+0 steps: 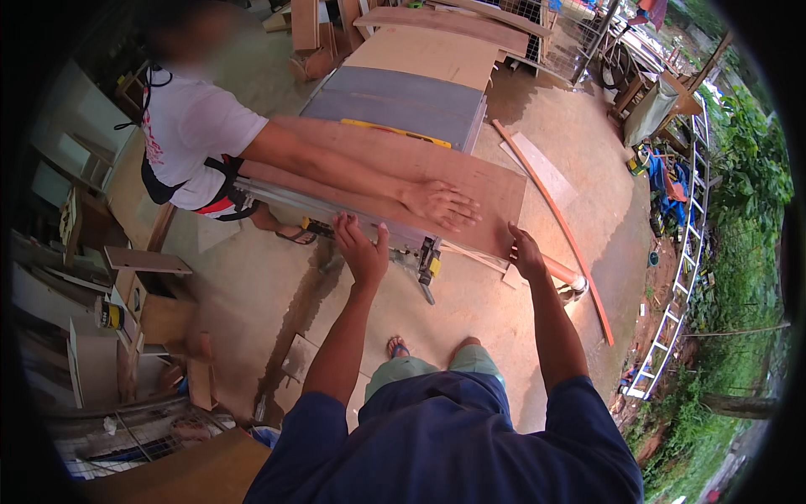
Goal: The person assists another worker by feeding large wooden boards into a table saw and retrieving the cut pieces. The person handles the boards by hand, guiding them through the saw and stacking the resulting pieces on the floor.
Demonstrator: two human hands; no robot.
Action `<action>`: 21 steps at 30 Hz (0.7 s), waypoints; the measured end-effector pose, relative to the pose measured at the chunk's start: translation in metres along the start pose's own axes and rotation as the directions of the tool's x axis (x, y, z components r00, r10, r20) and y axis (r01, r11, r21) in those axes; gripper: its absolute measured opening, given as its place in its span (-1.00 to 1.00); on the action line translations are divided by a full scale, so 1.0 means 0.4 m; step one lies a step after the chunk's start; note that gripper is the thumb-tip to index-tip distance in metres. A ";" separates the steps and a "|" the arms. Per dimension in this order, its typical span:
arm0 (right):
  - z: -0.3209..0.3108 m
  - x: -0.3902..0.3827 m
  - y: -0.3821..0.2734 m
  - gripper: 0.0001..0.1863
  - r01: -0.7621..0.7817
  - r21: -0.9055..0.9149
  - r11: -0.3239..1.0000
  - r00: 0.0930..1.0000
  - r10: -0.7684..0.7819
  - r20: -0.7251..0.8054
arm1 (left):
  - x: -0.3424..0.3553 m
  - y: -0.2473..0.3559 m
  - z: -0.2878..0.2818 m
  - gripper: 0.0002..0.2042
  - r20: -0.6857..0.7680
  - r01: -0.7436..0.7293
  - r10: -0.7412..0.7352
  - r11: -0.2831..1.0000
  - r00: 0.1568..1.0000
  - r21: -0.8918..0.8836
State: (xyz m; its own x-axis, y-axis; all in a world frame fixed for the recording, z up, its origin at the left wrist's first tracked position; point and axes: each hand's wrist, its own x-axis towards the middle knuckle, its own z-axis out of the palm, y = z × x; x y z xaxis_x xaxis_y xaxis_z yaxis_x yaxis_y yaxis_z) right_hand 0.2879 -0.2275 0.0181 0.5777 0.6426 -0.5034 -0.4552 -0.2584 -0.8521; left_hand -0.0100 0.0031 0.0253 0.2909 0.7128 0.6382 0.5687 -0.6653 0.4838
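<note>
A long reddish-brown plywood board (pixel 395 160) lies across a saw table with a grey top (pixel 403 92). My left hand (pixel 363 252) is at the board's near edge with its fingers apart, pointing away from me; whether the fingertips touch the edge I cannot tell. At the right end my right hand (pixel 526 256) has its fingers stretched out by the board's near corner, seemingly touching it. A co-worker's hand (pixel 441 204) rests flat on the board between my hands. Beyond the board runs a yellow bar (pixel 399 132).
The co-worker in a white shirt (pixel 201 126) stands at the left. Yellow-and-black clamp-like parts (pixel 430 260) stick out below the table's near side. A long reddish strip (pixel 558 223) lies on the floor at right, before a white ladder (pixel 684 269). Wood offcuts (pixel 164 315) are piled at left.
</note>
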 end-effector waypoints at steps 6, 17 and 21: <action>-0.017 0.035 -0.026 -0.45 -0.025 0.038 0.999 1.000 0.025 0.003 | 0.003 -0.003 0.013 -0.41 0.018 0.018 -0.018 1.000 1.000 -0.004; -0.045 0.125 -0.029 -0.53 -0.011 0.055 0.998 0.984 0.001 0.180 | 0.014 0.097 -0.007 -0.41 0.235 0.135 -0.241 0.910 0.942 0.392; -0.045 0.126 -0.028 -0.49 0.007 0.069 0.998 0.981 -0.020 0.192 | 0.001 0.099 0.009 -0.40 0.246 0.135 -0.268 0.883 0.932 0.450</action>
State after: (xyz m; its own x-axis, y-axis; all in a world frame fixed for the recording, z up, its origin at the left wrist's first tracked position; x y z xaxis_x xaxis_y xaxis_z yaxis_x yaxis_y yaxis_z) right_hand 0.3344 -0.2050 -0.0003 0.4461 0.7741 -0.4492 -0.4969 -0.2032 -0.8437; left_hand 0.0154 -0.0220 0.0426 0.3080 0.8968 0.3176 0.8876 -0.3910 0.2433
